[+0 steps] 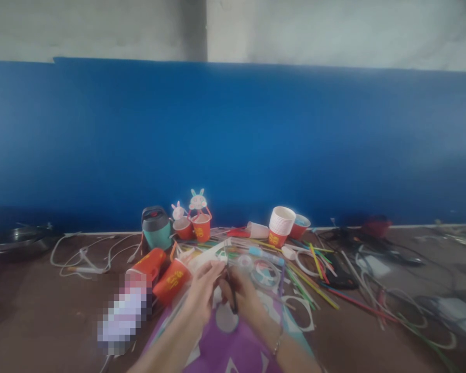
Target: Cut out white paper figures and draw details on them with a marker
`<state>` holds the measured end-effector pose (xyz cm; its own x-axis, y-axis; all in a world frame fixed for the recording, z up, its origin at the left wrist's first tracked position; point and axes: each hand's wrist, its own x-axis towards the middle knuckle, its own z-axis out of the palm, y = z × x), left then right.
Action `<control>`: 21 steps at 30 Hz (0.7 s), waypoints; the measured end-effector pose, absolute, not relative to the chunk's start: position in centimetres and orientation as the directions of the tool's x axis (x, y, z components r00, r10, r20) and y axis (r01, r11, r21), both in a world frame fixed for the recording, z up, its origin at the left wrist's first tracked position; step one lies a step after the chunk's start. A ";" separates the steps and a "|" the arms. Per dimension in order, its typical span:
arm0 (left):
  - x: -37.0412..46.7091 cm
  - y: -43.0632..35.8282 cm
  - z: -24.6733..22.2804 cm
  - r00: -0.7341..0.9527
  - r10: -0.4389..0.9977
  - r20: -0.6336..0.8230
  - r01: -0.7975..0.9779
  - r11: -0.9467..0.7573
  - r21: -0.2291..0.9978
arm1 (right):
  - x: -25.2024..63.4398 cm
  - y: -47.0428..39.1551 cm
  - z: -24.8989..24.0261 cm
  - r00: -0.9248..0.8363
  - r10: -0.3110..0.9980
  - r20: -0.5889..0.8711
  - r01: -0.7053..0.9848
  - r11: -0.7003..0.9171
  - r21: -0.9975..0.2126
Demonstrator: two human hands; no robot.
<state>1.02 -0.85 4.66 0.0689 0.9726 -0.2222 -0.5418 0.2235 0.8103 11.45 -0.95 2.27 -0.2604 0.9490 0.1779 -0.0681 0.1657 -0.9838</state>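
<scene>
My left hand point(205, 286) pinches a small white paper piece point(221, 250) in the middle of the head view. Beside it, on the right, my right hand point(243, 292) is closed round dark-handled scissors point(233, 296); their blades are near the paper and hard to make out. Both hands are above a purple sheet point(225, 347), on which a pale round piece point(227, 317) lies below the scissors. Left of my left hand, an orange-red paper cup point(173, 281) lies tipped over.
A teal flask point(156, 228) and cups with rabbit figures point(201, 228) stand at the back left. Stacked cups point(281, 226) stand back right. Coloured sticks point(314, 287), a tape roll point(265, 273) and cables point(407, 311) lie on the right.
</scene>
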 end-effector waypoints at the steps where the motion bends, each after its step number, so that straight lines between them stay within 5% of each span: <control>1: 1.0 -0.9 4.7 0.070 0.973 -0.219 -0.541 0.221 0.811 | 11.5 -1.0 2.3 -0.260 0.949 0.176 -0.068 0.164 -0.984; 21: -1.9 1.1 4.9 0.121 0.990 -0.070 -0.329 0.106 0.938 | 12.2 -1.0 4.5 -0.280 0.960 0.024 0.051 0.040 -0.998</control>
<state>-1.93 1.08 4.89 0.1207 0.9902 -0.0699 -0.3294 0.1064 0.9382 12.18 -0.98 4.51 -0.2803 0.9596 0.0237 0.0509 0.0396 -0.9979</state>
